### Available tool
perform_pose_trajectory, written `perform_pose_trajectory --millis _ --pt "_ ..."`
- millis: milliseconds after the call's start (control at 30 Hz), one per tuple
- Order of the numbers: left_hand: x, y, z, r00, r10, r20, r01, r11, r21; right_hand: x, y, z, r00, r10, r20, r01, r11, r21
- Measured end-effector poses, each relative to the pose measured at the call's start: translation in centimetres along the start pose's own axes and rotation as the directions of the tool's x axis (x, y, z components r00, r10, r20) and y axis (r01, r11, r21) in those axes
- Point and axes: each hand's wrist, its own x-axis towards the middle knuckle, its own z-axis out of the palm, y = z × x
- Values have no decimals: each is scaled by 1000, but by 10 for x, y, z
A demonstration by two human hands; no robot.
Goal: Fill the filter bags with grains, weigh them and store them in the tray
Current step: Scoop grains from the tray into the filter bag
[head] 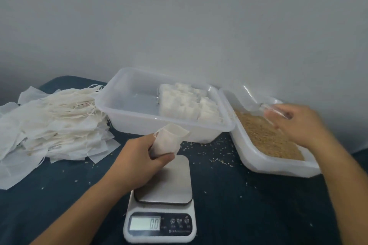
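My left hand (pixel 139 157) grips a white filter bag (pixel 169 140) with its mouth open upward, held above the far edge of the digital scale (pixel 165 189), whose display reads 0.0. My right hand (pixel 298 123) is blurred over the tray of brown grains (pixel 266 139) and holds a clear plastic scoop (pixel 276 111). The clear storage tray (pixel 127 103) behind the scale holds several filled bags (pixel 187 103) packed at its right end.
A large heap of empty filter bags with strings (pixel 49 123) lies at the left on the dark blue cloth (pixel 59 195). Loose grains (pixel 217 153) are scattered between the trays and the scale. A grey wall stands close behind.
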Motion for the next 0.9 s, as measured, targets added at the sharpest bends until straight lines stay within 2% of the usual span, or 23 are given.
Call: perform_pose_trajectory --millis 100,167,367,500,667,800,900 --pt "-1 2 1 1000 11 1 -11 1000 15 20 34 -18 972 208 107 -163 931 -326" --pt "-2 3 1 1000 14 1 -14 1000 20 27 45 -19 946 282 160 -182 869 -460" --pt "-2 4 -3 1000 20 9 -20 1000 8 43 52 6 931 309 192 -143 797 -587" --pt "-3 6 -3 998 58 23 -58 998 -7 48 47 32 946 290 146 -145 779 -610" --pt "-3 5 -2 998 64 11 -64 998 0 41 55 28 944 314 102 -216 822 -528" --pt "-3 4 2 999 36 -3 -36 999 15 21 65 12 962 271 36 -246 915 -319" --pt "-3 7 2 1000 22 -13 -22 999 32 3 60 10 979 199 -40 -202 974 -107"
